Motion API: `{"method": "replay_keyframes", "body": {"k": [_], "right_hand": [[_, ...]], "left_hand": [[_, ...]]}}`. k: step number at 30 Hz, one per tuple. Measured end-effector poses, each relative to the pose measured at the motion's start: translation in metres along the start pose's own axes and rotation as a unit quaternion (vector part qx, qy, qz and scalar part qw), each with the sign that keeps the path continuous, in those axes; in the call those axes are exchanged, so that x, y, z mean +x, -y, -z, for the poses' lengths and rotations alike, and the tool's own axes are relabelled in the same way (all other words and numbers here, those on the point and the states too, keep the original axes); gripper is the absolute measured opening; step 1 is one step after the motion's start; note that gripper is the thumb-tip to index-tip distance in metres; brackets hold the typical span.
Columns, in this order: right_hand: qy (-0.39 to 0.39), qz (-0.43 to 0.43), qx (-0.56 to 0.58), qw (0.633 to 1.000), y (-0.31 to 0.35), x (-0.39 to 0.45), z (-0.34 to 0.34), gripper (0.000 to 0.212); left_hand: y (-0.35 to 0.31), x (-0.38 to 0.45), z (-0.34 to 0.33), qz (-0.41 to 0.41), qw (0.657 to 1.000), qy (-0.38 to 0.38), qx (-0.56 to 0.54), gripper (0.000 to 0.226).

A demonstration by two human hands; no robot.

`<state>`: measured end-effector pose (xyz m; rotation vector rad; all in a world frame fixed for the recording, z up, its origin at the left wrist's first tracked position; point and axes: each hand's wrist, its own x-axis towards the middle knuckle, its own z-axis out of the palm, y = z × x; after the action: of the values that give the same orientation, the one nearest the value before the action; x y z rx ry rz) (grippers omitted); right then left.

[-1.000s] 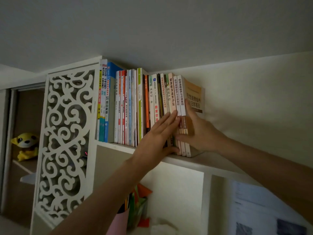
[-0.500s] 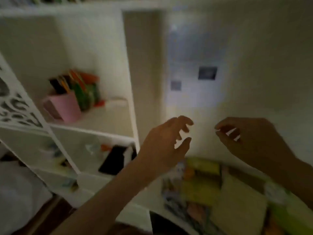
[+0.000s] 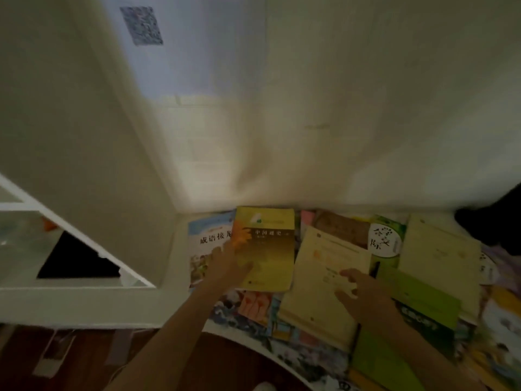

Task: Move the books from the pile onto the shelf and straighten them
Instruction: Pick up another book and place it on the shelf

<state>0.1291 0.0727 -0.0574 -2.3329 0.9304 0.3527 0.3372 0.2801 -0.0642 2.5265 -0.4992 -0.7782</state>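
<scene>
The left hand (image 3: 228, 263) lies on the left edge of a yellow book (image 3: 267, 249), thumb on its cover, fingers seemingly tucked beneath; the grip is blurred. The right hand (image 3: 358, 292) rests, fingers spread, on a cream book (image 3: 324, 277) just right of it. Both books top the pile (image 3: 423, 300) on the worktop.

White tabletop (image 3: 180, 280) with curved near edge, butted against pale wall. Surface almost wholly covered by flat-lying books: yellow paperback with orange flower (image 3: 267, 249) toward far left corner, overlapping blue-and-white picture book (image 3: 205, 238); cream softcover (image 3: 324, 277) mid-surface; lime-green book (image 3: 423, 300) toward right edge.
</scene>
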Motion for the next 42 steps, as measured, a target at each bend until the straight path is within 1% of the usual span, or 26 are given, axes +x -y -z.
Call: {"method": "replay_keyframes", "body": {"k": [2, 4, 6, 7, 8, 11, 13, 14, 15, 17, 18, 21, 23, 25, 26, 28, 29, 31, 32, 33, 35, 36, 37, 38, 40, 42], "right_hand": [[-0.008, -0.029, 0.013, 0.999, -0.002, 0.007, -0.025, 0.063], [-0.036, -0.072, 0.007, 0.997, -0.003, 0.009, -0.048, 0.084], [-0.062, -0.092, -0.016, 0.994, -0.003, 0.009, -0.066, 0.106], [-0.070, -0.095, -0.013, 0.993, -0.003, 0.008, -0.074, 0.110], [-0.074, -0.102, -0.005, 0.992, -0.002, 0.007, -0.079, 0.109], [-0.076, -0.117, -0.001, 0.990, 0.004, 0.006, -0.078, 0.104], [-0.061, -0.135, -0.014, 0.989, 0.006, 0.008, -0.074, 0.104], [-0.062, -0.141, -0.012, 0.988, 0.007, 0.009, -0.072, 0.105], [-0.070, -0.143, -0.007, 0.987, 0.008, 0.010, -0.070, 0.105], [-0.084, -0.141, 0.000, 0.986, 0.006, 0.012, -0.072, 0.107], [-0.087, -0.138, -0.002, 0.987, 0.005, 0.013, -0.073, 0.107], [-0.099, -0.127, -0.003, 0.987, 0.004, 0.012, -0.078, 0.104], [-0.114, -0.120, 0.020, 0.986, 0.003, 0.012, -0.077, 0.105], [-0.120, -0.129, 0.023, 0.984, 0.002, 0.013, -0.077, 0.108], [-0.122, -0.134, 0.014, 0.983, 0.003, 0.013, -0.075, 0.109], [-0.125, -0.139, -0.014, 0.982, 0.004, 0.013, -0.074, 0.110], [-0.130, -0.139, -0.019, 0.982, 0.006, 0.013, -0.074, 0.110], [-0.133, -0.145, -0.013, 0.980, 0.010, 0.012, -0.076, 0.108], [-0.138, -0.148, -0.004, 0.979, 0.009, 0.013, -0.078, 0.103], [-0.151, -0.145, 0.014, 0.978, 0.003, 0.014, -0.080, 0.093], [-0.183, -0.115, 0.066, 0.974, -0.014, 0.013, -0.076, 0.061], [-0.182, -0.113, 0.081, 0.973, -0.024, 0.010, -0.070, 0.048], [-0.175, -0.110, 0.113, 0.972, -0.034, 0.007, -0.063, 0.042], [-0.180, -0.102, 0.136, 0.969, -0.039, 0.001, -0.053, 0.038], [-0.200, -0.104, 0.200, 0.953, -0.049, -0.004, -0.043, 0.040], [-0.171, -0.102, 0.195, 0.960, -0.046, -0.003, -0.040, 0.047]], "left_hand": [[-0.003, 0.021, -0.001, 0.044, 0.998, -0.008, -0.036, 0.067], [-0.003, 0.033, -0.008, 0.053, 0.998, 0.002, -0.037, 0.066], [0.006, 0.044, -0.022, 0.002, 0.999, -0.011, -0.053, 0.068], [0.016, 0.053, -0.030, -0.024, 0.996, -0.017, -0.086, 0.066], [0.023, 0.059, -0.034, -0.015, 0.995, -0.014, -0.094, 0.063], [0.032, 0.069, -0.031, 0.084, 0.992, -0.016, -0.095, 0.062], [0.024, 0.067, -0.028, 0.110, 0.988, -0.026, -0.103, 0.072], [0.019, 0.065, -0.028, 0.114, 0.989, -0.015, -0.097, 0.075], [0.013, 0.064, -0.028, 0.107, 0.991, -0.005, -0.076, 0.067], [0.007, 0.066, -0.030, 0.095, 0.994, 0.015, -0.060, 0.038], [0.005, 0.067, -0.028, 0.102, 0.991, 0.004, -0.089, 0.031], [0.015, 0.074, -0.023, 0.118, 0.963, -0.019, -0.242, 0.038], [0.014, 0.067, -0.013, 0.097, 0.961, 0.000, -0.260, 0.037], [0.011, 0.061, -0.008, 0.053, 0.969, 0.009, -0.242, 0.057], [0.005, 0.054, -0.005, 0.030, 0.969, -0.001, -0.245, 0.053], [-0.007, 0.039, 0.003, -0.015, 0.970, -0.032, -0.242, 0.029], [-0.013, 0.032, 0.007, -0.048, 0.968, -0.058, -0.239, 0.026], [-0.027, 0.013, 0.020, -0.114, 0.951, -0.086, -0.275, 0.030], [-0.034, 0.006, 0.026, -0.134, 0.940, -0.079, -0.305, 0.032], [-0.043, -0.001, 0.031, -0.145, 0.928, -0.056, -0.338, 0.033], [-0.055, -0.009, 0.027, -0.132, 0.917, 0.026, -0.376, 0.037], [-0.060, -0.013, 0.019, -0.124, 0.912, 0.066, -0.386, 0.034], [-0.066, -0.019, 0.009, -0.117, 0.909, 0.093, -0.388, 0.028], [-0.070, -0.022, -0.005, -0.115, 0.911, 0.112, -0.380, 0.022], [-0.067, -0.026, -0.039, -0.108, 0.923, 0.129, -0.345, 0.016], [-0.059, -0.028, -0.072, -0.099, 0.940, 0.124, -0.302, 0.018]]}}
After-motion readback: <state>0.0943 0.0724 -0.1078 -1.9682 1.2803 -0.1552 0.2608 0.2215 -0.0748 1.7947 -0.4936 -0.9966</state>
